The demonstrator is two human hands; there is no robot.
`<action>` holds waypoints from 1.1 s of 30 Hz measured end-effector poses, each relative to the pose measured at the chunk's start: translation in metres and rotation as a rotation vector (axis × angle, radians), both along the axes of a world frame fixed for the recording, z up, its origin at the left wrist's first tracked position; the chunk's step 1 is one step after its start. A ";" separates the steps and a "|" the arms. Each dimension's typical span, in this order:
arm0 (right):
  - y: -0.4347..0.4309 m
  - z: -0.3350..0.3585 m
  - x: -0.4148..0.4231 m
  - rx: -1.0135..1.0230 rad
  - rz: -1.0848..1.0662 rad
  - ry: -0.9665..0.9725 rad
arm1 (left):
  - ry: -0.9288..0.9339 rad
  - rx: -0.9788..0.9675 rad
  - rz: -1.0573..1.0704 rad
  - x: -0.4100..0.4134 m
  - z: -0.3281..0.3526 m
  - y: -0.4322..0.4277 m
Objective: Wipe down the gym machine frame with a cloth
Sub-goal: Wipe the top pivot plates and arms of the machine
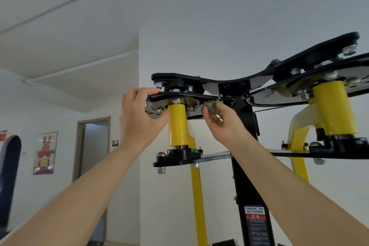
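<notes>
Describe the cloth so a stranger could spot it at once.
On the yellow-and-black machine, find the black centre post. Near its top, under a black plate, the right hand pinches the cloth. Only it is soft, crumpled, greyish.

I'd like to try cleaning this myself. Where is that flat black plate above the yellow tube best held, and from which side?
Probably its free left end, coming from the left, as the left hand does. The black plate is thin and flat there; bolts and the yellow tube crowd its middle, and the right hand holds the cloth at its right.
</notes>
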State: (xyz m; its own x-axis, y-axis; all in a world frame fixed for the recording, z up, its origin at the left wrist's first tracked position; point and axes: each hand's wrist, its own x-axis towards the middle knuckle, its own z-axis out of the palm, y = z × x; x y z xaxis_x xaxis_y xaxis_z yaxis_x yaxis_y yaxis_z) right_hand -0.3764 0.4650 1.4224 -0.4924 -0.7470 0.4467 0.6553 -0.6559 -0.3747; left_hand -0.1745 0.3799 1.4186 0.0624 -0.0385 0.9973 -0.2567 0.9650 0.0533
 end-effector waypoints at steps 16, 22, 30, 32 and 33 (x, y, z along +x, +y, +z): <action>0.005 0.001 -0.019 0.056 -0.083 0.023 | 0.022 -0.017 0.017 -0.004 -0.002 -0.004; 0.010 0.011 0.001 0.069 -0.152 0.141 | 0.055 -0.040 0.018 -0.007 -0.003 -0.008; -0.010 0.005 -0.037 0.133 -0.246 0.017 | 0.029 -0.025 0.047 -0.006 -0.003 -0.008; -0.002 0.003 -0.053 0.094 -0.267 -0.033 | 0.032 -0.021 0.037 -0.005 -0.005 -0.006; 0.002 0.004 -0.057 0.067 -0.274 -0.027 | 0.035 -0.016 0.028 -0.004 -0.005 -0.005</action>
